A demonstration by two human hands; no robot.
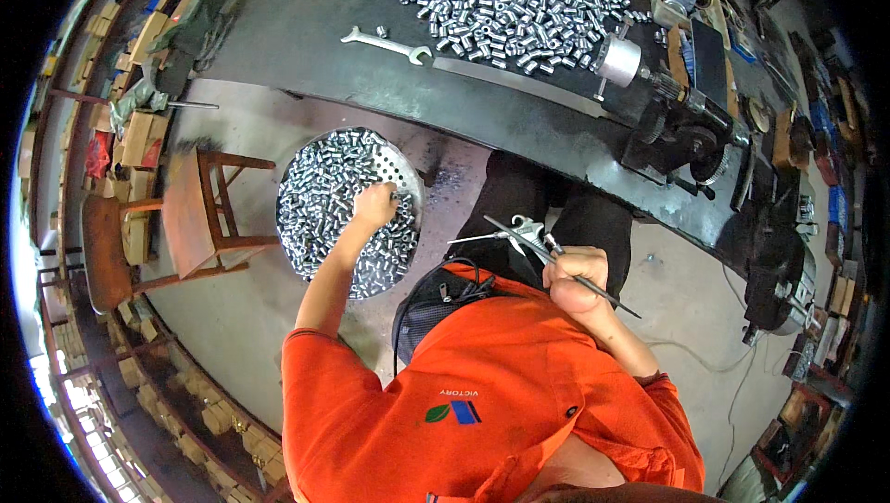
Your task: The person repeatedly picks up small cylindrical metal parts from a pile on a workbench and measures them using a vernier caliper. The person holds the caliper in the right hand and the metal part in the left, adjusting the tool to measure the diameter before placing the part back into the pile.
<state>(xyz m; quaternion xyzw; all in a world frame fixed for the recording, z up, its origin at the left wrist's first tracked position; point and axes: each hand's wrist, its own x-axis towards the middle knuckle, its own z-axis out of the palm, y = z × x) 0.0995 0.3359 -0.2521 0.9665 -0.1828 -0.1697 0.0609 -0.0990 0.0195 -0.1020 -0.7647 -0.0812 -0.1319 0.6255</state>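
Observation:
My left hand (375, 206) is down on the heap of small shiny metal sleeves (324, 178) in a round perforated pan (390, 169). Its fingers are curled closed, and what they hold is hidden. In front of my lap, my right hand (579, 276) is closed around a thin dark rod (612, 297) that tapers at its near end and sticks out both sides of the fist. A small metal piece (553, 243) shows at its fingertips. Just beyond lies a silvery tool (527, 229) with a slim prong; its kind I cannot make out.
On the dark bench (352, 90) ahead lie a large pile of metal sleeves (510, 7) and an open-end wrench (389, 45). A machine with a round chuck (619, 60) stands at the bench's right. A wooden chair (185, 216) is left of the pan, and shelves with boxes (144, 137) line the left.

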